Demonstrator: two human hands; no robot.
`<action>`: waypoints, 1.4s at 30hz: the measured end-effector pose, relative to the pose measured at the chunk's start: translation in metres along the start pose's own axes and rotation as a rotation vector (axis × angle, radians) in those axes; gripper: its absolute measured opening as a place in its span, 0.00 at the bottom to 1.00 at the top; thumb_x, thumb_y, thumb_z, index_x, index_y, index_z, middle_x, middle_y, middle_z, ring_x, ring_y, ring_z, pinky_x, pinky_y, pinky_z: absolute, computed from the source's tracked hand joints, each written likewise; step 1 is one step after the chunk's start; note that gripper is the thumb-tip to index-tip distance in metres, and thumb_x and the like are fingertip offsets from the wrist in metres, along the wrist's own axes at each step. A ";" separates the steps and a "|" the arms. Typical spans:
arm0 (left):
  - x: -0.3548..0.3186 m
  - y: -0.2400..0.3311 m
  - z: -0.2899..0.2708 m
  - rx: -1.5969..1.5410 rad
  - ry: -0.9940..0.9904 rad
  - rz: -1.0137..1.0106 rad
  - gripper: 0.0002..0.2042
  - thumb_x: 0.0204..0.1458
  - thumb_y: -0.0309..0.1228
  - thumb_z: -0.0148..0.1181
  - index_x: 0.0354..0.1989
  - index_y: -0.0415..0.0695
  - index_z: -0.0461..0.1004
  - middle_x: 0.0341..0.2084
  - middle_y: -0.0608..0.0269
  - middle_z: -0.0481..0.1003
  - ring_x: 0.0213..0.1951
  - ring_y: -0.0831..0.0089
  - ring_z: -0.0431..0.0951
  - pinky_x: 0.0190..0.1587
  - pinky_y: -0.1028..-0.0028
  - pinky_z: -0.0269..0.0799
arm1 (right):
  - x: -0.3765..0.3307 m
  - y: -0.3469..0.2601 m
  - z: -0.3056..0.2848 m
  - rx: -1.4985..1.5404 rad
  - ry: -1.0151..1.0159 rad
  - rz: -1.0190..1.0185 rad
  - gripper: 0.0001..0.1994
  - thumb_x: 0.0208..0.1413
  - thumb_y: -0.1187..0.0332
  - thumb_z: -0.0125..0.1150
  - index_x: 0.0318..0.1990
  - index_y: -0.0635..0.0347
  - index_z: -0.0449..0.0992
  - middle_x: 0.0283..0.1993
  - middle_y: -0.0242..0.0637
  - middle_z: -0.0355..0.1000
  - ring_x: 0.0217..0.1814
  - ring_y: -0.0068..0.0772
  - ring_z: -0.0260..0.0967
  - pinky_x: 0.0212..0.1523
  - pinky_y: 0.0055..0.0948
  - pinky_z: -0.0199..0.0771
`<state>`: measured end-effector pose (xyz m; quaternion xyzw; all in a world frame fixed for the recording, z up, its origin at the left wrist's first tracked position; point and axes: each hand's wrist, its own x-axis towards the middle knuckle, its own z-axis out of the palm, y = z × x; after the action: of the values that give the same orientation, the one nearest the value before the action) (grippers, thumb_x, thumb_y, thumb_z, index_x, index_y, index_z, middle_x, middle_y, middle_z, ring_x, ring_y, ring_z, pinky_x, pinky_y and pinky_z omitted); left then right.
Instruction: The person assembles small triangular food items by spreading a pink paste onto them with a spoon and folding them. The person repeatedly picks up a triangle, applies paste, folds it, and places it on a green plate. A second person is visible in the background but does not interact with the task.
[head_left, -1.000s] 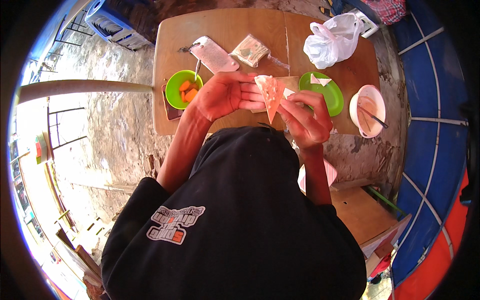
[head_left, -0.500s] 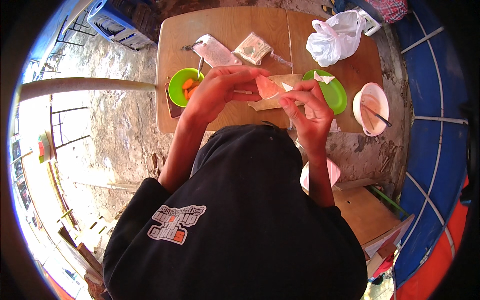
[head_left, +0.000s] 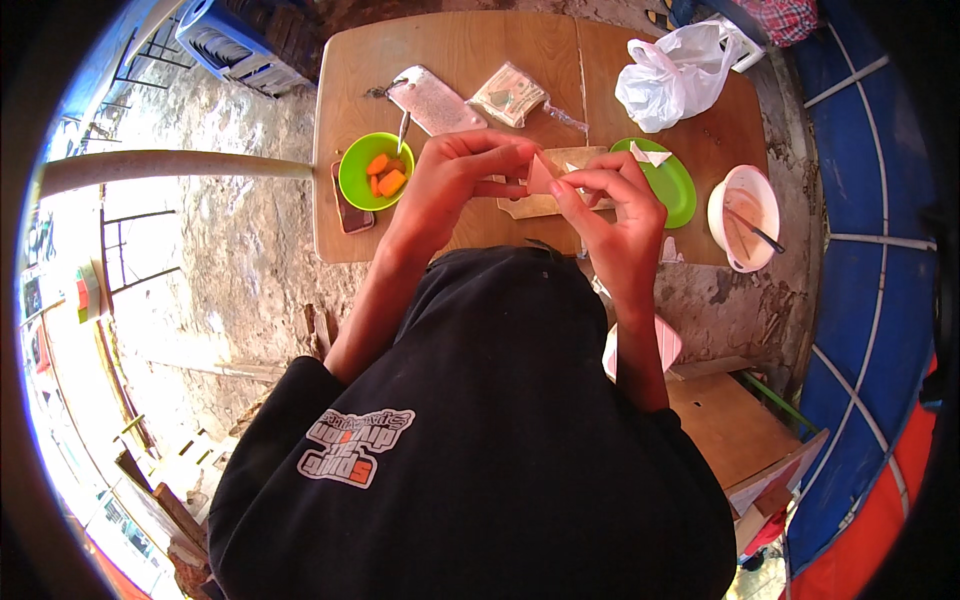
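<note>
Over a wooden board (head_left: 522, 208), a thin, pale dough wrapper (head_left: 540, 178) is held up, bent into a pointed shape. My left hand (head_left: 462, 172) pinches its left side between thumb and fingers. On the other side, my right hand (head_left: 620, 205) grips the lower right edge with thumb and forefinger. Part of the board is hidden behind both hands, with a small white piece showing on it. Just beyond my right hand, a green oval plate (head_left: 678, 195) bears white folded triangles (head_left: 652, 155).
Left of my hands, a green bowl (head_left: 347, 172) holds orange pieces and a spoon (head_left: 404, 130). Farther back lie a pale oblong thing (head_left: 437, 100), a plastic-wrapped square pack (head_left: 508, 95) and a white plastic bag (head_left: 668, 85). A white basin (head_left: 716, 215) with a dark-handled utensil stands right.
The wrapper has gone from a wider, flatter spread to a narrower, more upright fold. My right hand has shifted slightly left, closer to my left hand.
</note>
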<state>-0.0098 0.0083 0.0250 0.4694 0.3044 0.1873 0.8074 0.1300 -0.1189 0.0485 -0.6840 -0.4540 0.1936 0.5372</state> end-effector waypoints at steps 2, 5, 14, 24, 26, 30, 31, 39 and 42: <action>-0.001 0.000 0.001 0.031 -0.005 0.025 0.12 0.58 0.32 0.55 0.43 0.36 0.76 0.36 0.60 0.79 0.38 0.74 0.79 0.44 0.73 0.76 | 0.001 -0.001 0.000 -0.005 -0.002 0.025 0.05 0.45 0.74 0.68 0.31 0.62 0.80 0.33 0.30 0.69 0.31 0.21 0.63 0.32 0.21 0.64; -0.002 0.001 0.003 0.062 0.016 0.027 0.13 0.58 0.33 0.54 0.44 0.35 0.76 0.37 0.59 0.78 0.39 0.73 0.79 0.44 0.73 0.76 | 0.002 -0.001 0.001 -0.006 -0.002 0.052 0.05 0.45 0.74 0.68 0.31 0.62 0.79 0.33 0.31 0.70 0.32 0.21 0.63 0.31 0.21 0.65; -0.003 0.003 0.005 0.048 0.014 0.020 0.13 0.58 0.32 0.55 0.44 0.36 0.76 0.37 0.58 0.78 0.39 0.72 0.79 0.45 0.73 0.76 | 0.003 0.001 0.002 -0.012 0.004 0.086 0.06 0.45 0.73 0.69 0.31 0.63 0.79 0.33 0.31 0.70 0.32 0.21 0.65 0.31 0.21 0.65; -0.003 0.003 0.004 0.005 0.038 0.095 0.09 0.54 0.27 0.60 0.39 0.36 0.78 0.32 0.61 0.79 0.33 0.76 0.78 0.40 0.77 0.74 | 0.006 0.003 0.001 -0.094 0.079 -0.106 0.15 0.42 0.72 0.72 0.40 0.61 0.78 0.35 0.31 0.70 0.34 0.22 0.66 0.33 0.21 0.65; -0.005 0.004 0.000 -0.158 -0.002 0.140 0.07 0.54 0.27 0.60 0.38 0.37 0.78 0.32 0.62 0.79 0.34 0.76 0.78 0.41 0.76 0.73 | 0.005 0.002 -0.002 -0.001 0.054 -0.127 0.21 0.40 0.72 0.73 0.46 0.62 0.76 0.39 0.32 0.70 0.38 0.23 0.66 0.38 0.22 0.65; -0.006 0.004 -0.004 -0.280 -0.089 0.199 0.06 0.55 0.27 0.59 0.38 0.39 0.78 0.33 0.65 0.78 0.37 0.77 0.76 0.45 0.75 0.71 | 0.003 0.002 -0.001 0.292 -0.146 -0.040 0.28 0.38 0.74 0.75 0.51 0.66 0.72 0.48 0.35 0.69 0.48 0.25 0.67 0.49 0.26 0.65; -0.006 0.003 -0.004 -0.275 -0.102 0.197 0.06 0.55 0.27 0.59 0.38 0.39 0.78 0.33 0.65 0.78 0.37 0.77 0.76 0.46 0.76 0.71 | 0.004 0.004 0.002 0.327 -0.178 -0.062 0.28 0.38 0.74 0.75 0.51 0.67 0.72 0.49 0.35 0.69 0.49 0.26 0.67 0.50 0.26 0.66; -0.009 0.004 -0.002 -0.174 -0.083 0.266 0.05 0.55 0.26 0.59 0.38 0.40 0.78 0.34 0.66 0.78 0.39 0.78 0.75 0.48 0.76 0.68 | 0.002 0.004 0.017 0.392 -0.014 -0.120 0.13 0.44 0.77 0.71 0.40 0.64 0.79 0.36 0.34 0.74 0.39 0.21 0.70 0.40 0.21 0.68; -0.009 0.003 0.000 -0.151 -0.075 0.282 0.05 0.55 0.26 0.59 0.38 0.40 0.77 0.35 0.66 0.78 0.39 0.79 0.75 0.48 0.77 0.67 | -0.001 0.003 0.017 0.427 0.001 -0.075 0.11 0.45 0.76 0.70 0.37 0.65 0.78 0.35 0.34 0.74 0.38 0.21 0.69 0.40 0.21 0.67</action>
<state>-0.0169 0.0043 0.0304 0.4521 0.1902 0.3034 0.8169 0.1181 -0.1104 0.0401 -0.5374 -0.4275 0.2653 0.6769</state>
